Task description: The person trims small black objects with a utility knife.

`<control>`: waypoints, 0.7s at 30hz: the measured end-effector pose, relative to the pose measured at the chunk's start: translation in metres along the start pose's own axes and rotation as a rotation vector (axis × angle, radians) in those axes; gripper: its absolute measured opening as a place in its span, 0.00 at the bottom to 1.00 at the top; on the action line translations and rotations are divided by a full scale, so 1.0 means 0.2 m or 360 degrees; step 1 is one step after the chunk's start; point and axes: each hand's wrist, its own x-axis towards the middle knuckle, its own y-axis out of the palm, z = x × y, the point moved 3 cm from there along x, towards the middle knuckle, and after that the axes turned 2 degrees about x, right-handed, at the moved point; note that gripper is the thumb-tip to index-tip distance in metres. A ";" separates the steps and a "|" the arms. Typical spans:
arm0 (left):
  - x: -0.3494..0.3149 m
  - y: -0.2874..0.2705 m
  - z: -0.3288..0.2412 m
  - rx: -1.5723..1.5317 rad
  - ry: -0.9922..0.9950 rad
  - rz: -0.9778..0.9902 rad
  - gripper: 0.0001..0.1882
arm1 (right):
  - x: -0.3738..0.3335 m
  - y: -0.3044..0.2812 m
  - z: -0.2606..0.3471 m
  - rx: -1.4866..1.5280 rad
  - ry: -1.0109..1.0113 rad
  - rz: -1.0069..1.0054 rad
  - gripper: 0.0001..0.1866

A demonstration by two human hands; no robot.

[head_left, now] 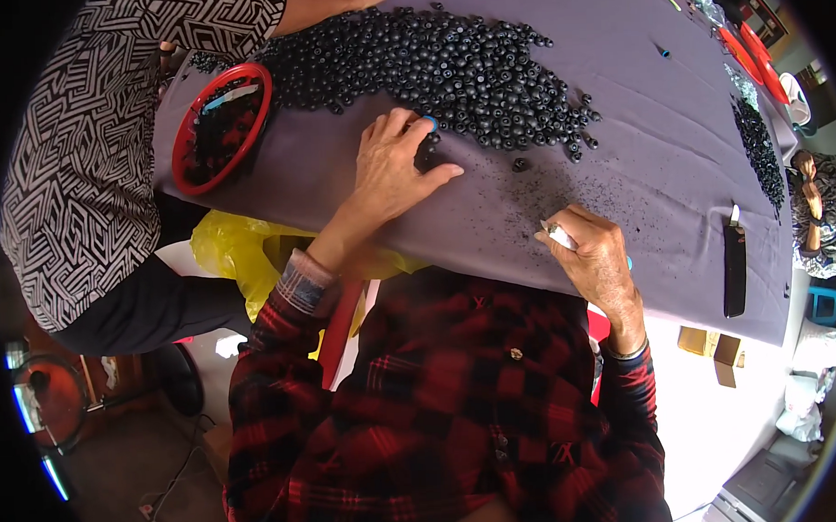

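Note:
At the near edge of a wide pile of small round black pieces (pixel 448 71), my left hand (pixel 390 165) reaches over the cloth. Its fingers are bent and its thumb is stretched apart, and a few black pieces show beside the fingertips. A bit of blue (pixel 430 123) is at one fingertip; I cannot tell what it is. Closer to me and to the right, my right hand (pixel 591 250) is closed on a small white object (pixel 559 235), mostly hidden by the fingers. Fine black crumbs (pixel 549 197) lie scattered between the hand and the pile.
A grey-purple cloth (pixel 643 115) covers the table. At left stands a red-rimmed basin (pixel 177 150) with dark contents, next to a person in a patterned top (pixel 83 162). A black-handled knife (pixel 734 268) lies at right. A yellow plastic bag (pixel 238 249) hangs below the table edge.

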 end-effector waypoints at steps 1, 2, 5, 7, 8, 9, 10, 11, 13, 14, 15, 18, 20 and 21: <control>-0.01 0.01 0.00 0.0005 -0.0015 -0.0001 0.30 | 0.00 0.00 -0.01 -0.0017 -0.0008 0.0002 0.09; -0.01 0.02 0.00 -0.0008 -0.0042 -0.0009 0.28 | 0.00 0.01 0.00 -0.0011 -0.0018 0.0018 0.09; -0.03 0.03 0.01 0.0007 -0.0110 -0.0044 0.24 | 0.00 0.03 0.00 0.0015 0.0009 0.0048 0.09; -0.03 0.03 0.02 0.0060 -0.0144 -0.0102 0.21 | 0.01 0.04 0.00 -0.0057 -0.0021 0.0037 0.08; -0.02 0.05 0.01 0.0086 -0.0166 -0.0131 0.19 | 0.01 0.04 0.01 -0.0025 -0.0049 0.0069 0.08; -0.01 0.06 0.00 0.0072 -0.0155 -0.0154 0.18 | 0.00 0.03 0.02 -0.0017 0.0050 0.0067 0.08; -0.01 0.06 0.00 0.0062 -0.0143 -0.0177 0.16 | 0.00 0.02 0.02 -0.0010 0.0147 0.0068 0.07; 0.00 0.08 -0.01 0.0059 -0.0134 -0.0179 0.15 | -0.01 0.02 0.02 0.0019 0.0140 0.0043 0.07; -0.01 0.05 0.01 0.0072 -0.0125 -0.0221 0.10 | 0.00 0.05 0.03 0.0089 0.0089 0.0024 0.07; -0.01 0.05 0.02 0.0098 -0.0143 -0.0225 0.10 | 0.01 0.06 0.03 0.0107 0.0068 0.0039 0.07; -0.01 0.04 0.03 0.0129 -0.0139 -0.0217 0.09 | 0.02 0.07 0.03 0.0090 0.0086 0.0048 0.07; -0.06 -0.01 0.06 0.0199 -0.0084 -0.0232 0.09 | 0.02 0.09 0.01 0.0095 0.0087 0.0051 0.07; -0.11 -0.05 0.10 0.0269 -0.0127 -0.0222 0.09 | 0.01 0.10 0.00 0.0058 0.0097 0.0062 0.07; -0.13 -0.09 0.14 0.0318 -0.0125 -0.0258 0.09 | 0.02 0.11 0.00 0.0063 0.0100 0.0057 0.07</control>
